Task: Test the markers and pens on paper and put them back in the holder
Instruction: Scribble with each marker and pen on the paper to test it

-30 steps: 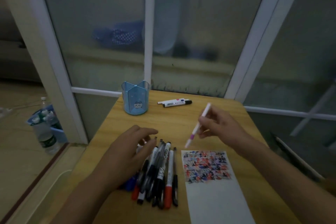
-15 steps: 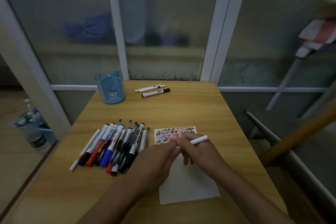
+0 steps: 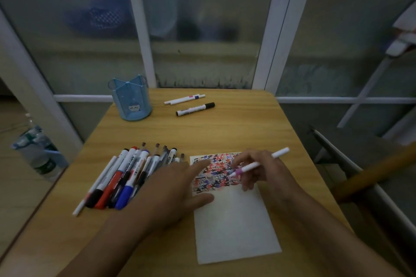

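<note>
Grip of the right hand [image 3: 263, 173] was closed in a writing pinch on a white pen with a purple collar [image 3: 258, 165]; the left hand [image 3: 180, 189] lay flat with fingers extended, pressing the near-left part of the paper [image 3: 234, 227] against the surface [image 3: 225, 128].

Head view, progress: the far band of the paper carried dense red, blue and black test marks, while the nearer part was blank. A bundle of markers and pens [image 3: 126, 177] lay left of the paper, apparently awaiting test or return. Three more pens [image 3: 191, 103] lay at the far side, just right of the blue holder [image 3: 131, 99]. No pens were visible in the holder, so the return step appeared not yet begun.

Head view, orientation: the held pen's long axis ran diagonally, tip down-left at the marked band, tail up-right. Tip contact could not be confirmed.
</note>
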The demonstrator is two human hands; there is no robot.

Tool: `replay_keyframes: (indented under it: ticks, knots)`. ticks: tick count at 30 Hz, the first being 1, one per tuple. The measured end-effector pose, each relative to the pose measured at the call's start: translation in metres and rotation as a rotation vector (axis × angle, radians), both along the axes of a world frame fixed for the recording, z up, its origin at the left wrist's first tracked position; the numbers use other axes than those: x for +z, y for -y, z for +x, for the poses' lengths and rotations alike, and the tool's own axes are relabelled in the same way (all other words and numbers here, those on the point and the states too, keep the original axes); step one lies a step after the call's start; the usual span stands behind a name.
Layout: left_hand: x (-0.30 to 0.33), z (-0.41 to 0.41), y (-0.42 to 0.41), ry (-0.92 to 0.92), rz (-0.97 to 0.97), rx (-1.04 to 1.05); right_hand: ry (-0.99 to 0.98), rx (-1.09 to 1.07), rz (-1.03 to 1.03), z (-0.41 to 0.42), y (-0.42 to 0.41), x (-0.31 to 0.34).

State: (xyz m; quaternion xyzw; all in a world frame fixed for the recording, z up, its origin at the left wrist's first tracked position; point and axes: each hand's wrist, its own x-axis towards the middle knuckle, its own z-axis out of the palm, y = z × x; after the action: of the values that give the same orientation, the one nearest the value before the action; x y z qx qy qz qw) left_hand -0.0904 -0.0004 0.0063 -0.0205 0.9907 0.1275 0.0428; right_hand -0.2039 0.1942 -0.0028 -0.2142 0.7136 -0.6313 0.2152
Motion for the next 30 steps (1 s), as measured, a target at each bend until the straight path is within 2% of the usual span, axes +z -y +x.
replay_keyframes:
  ticks: [3, 6, 13, 18, 26, 30]
  knots:
    - [-0.008, -0.004, 0.013, 0.026, -0.164, 0.041, -0.045, -0.066, 0.059, -0.002, -0.003, -0.007]
    - [-0.01, -0.005, 0.016, 0.063, -0.257, 0.04, -0.193, -0.09, 0.171, 0.0, -0.005, -0.017]
    - [-0.007, -0.003, 0.011, 0.116, -0.275, 0.026, -0.217, -0.079, 0.043, 0.006, -0.009, -0.027]
    - [-0.006, -0.003, 0.011, 0.135, -0.249, 0.025, -0.271, -0.042, 0.107, 0.003, -0.009, -0.032]
    - [-0.005, -0.001, 0.009, 0.138, -0.252, 0.024, -0.219, -0.039, 0.05, 0.001, -0.006, -0.031]
    - [-0.008, -0.002, 0.014, 0.152, -0.248, 0.047, -0.269, -0.045, 0.128, 0.001, -0.007, -0.031]
